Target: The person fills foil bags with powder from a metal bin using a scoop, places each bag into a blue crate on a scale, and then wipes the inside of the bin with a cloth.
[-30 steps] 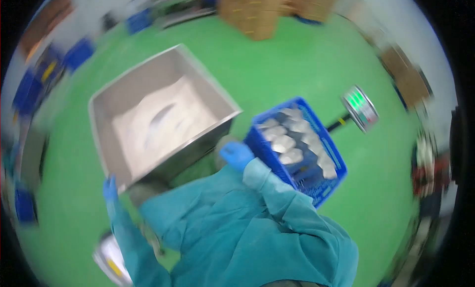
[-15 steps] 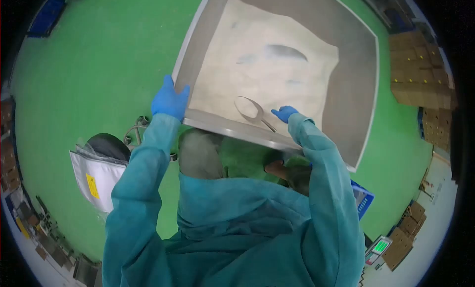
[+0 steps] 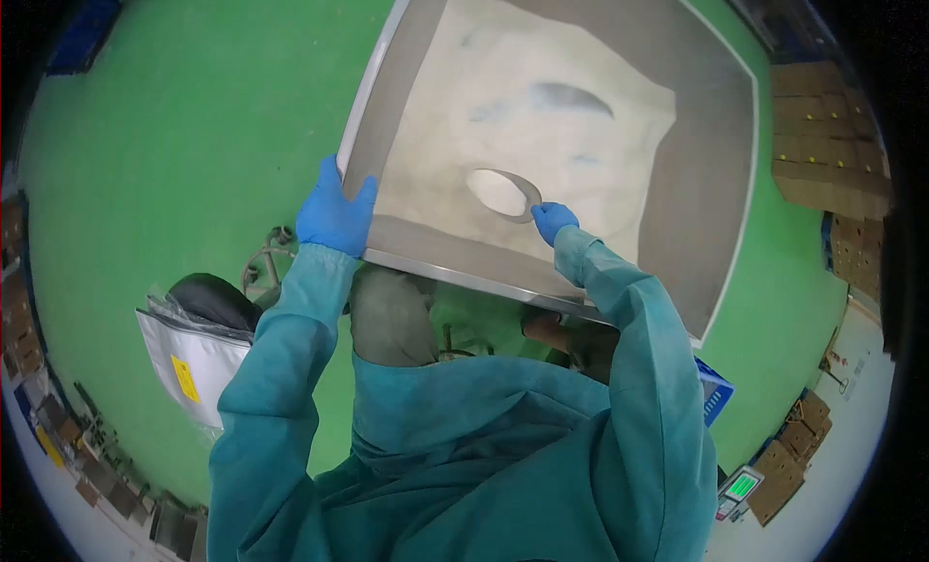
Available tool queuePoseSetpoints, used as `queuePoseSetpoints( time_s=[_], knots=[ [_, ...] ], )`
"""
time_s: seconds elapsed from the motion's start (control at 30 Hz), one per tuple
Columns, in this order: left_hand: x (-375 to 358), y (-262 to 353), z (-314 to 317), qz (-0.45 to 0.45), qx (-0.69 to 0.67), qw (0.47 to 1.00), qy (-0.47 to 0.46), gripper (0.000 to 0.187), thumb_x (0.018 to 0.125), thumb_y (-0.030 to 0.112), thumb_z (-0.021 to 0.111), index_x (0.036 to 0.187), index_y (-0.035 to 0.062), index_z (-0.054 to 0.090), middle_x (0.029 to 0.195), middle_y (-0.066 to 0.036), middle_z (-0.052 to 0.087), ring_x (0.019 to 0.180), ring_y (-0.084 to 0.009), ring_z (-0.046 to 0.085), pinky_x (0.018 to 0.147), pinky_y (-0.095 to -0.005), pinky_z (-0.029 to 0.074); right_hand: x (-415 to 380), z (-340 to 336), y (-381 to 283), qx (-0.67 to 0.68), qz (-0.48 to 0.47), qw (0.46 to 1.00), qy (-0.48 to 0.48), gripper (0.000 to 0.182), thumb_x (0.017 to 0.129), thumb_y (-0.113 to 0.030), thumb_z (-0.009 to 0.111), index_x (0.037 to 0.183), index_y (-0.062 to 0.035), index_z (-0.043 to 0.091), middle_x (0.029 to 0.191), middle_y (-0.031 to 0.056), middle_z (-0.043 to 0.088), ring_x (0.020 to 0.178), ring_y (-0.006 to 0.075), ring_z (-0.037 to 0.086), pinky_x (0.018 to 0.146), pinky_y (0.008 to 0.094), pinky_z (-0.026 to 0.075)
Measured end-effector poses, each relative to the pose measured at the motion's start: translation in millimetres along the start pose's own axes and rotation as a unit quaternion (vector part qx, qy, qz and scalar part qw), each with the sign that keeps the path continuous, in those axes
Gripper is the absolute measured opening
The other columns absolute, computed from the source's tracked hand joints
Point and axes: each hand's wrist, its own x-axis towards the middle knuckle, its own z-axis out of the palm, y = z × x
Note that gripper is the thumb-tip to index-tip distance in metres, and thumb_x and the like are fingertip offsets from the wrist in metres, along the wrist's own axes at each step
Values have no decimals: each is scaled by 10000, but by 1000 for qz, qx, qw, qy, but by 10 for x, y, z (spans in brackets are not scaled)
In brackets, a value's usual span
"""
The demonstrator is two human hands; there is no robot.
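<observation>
A large grey metal bin (image 3: 697,165) holds a broad layer of pale powder (image 3: 455,107) with dents and bluish-grey patches on it. Over the powder is a metal scoop (image 3: 527,188) with an oval opening. My right hand (image 3: 554,220), in a blue glove, is closed at the scoop's handle end; the handle itself is hidden by the fingers. At the bin's near left corner, my left hand (image 3: 336,215), also gloved in blue, grips the rim, its thumb on the inner side and its fingers along the outer side.
Left of my body are a white bag with a yellow label (image 3: 198,368) and a black rounded seat (image 3: 215,303). A blue crate (image 3: 714,393) and a scale with a green display (image 3: 741,486) are at the lower right. Cardboard boxes (image 3: 827,146) stand far right.
My right hand has closed on the scoop, which it was apart from before. The scoop has turned and moved up and right. The bin has shifted slightly right in view.
</observation>
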Motion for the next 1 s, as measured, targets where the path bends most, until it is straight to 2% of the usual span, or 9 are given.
queuePoseSetpoints(
  time_s=[0.37,0.5,0.57,0.67,0.7,0.8,0.83,0.93,1.0],
  knots=[
    [44,-246,187,24,83,993,84,487,801,379,575,1107,4,530,1077,-241,607,1011,-408,576,847,-462,467,-2452,-1257,554,227,-3,964,136,429,869,-386,504,871,15,655,770,120,647,702,226,595,701,354,468],
    [329,-588,374,66,-115,991,10,364,796,182,559,1081,-45,563,975,-201,641,846,-286,624,766,-388,494,-3846,-979,1237,249,-10,937,246,387,856,-335,508,826,23,653,727,125,643,662,218,592,652,356,469],
    [328,-511,384,37,-53,998,13,390,796,190,562,1099,-56,552,978,-222,637,859,-314,629,768,-397,496,-4411,-409,1913,357,83,887,279,345,858,-303,522,835,13,659,722,120,642,653,218,585,648,350,467],
    [258,-420,402,70,34,995,60,448,787,207,571,1127,-81,520,1001,-256,626,878,-357,626,790,-413,488,-5566,318,2638,248,203,879,352,338,857,-286,528,904,26,650,761,113,653,696,218,635,667,328,502],
    [346,-482,475,66,32,995,71,452,783,210,573,1120,-88,522,1004,-262,625,888,-362,623,800,-413,485,-6093,246,2678,392,289,832,265,332,856,-276,526,929,25,644,795,123,660,734,226,659,688,328,518],
    [610,-790,538,62,54,994,67,414,766,181,586,1064,-103,545,995,-257,629,872,-352,633,774,-416,501,-7181,469,2573,458,425,749,221,395,873,-316,489,1092,-7,603,979,144,670,880,261,665,746,347,523],
    [627,-733,537,62,65,994,61,393,759,165,591,1040,-107,556,989,-252,632,859,-345,639,755,-417,510,-7323,476,2647,321,466,798,207,404,879,-323,482,1118,-20,599,995,140,669,897,269,660,751,356,521],
    [449,-513,538,9,-28,998,58,316,727,95,616,972,-102,584,901,-227,650,778,-321,655,658,-416,528,-7449,465,2673,309,536,761,195,363,851,-323,518,1065,-61,651,1010,135,668,915,289,650,767,371,517],
    [344,-440,422,-4,89,996,-19,263,710,65,630,914,-98,599,843,-215,653,728,-310,656,609,-406,530,-7131,764,2945,218,468,821,244,312,793,-312,581,998,-100,683,959,131,675,887,293,651,756,372,517]
  ],
)
